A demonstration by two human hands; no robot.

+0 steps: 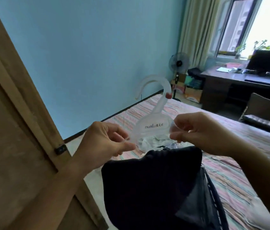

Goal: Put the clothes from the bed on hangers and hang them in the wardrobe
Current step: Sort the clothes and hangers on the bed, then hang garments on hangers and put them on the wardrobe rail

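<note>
I hold a translucent white plastic hanger (154, 126) upright in front of me, its hook pointing up and left. My left hand (104, 140) pinches its left shoulder and my right hand (195, 131) pinches its right shoulder. A black garment (150, 183) hangs down below the hanger, between my forearms. How it sits on the hanger is hidden by my hands. A pile of white and dark clothes (149, 141) lies on the bed (240, 173) just behind the hanger. The brown wooden wardrobe door (13, 130) stands at my left.
The bed has a striped pink cover and fills the right half of the view. A standing fan (179, 63) and cardboard boxes (192, 92) are by the blue wall. A dark desk (240, 83) with a monitor and a chair (266, 113) stand beyond the bed under the window.
</note>
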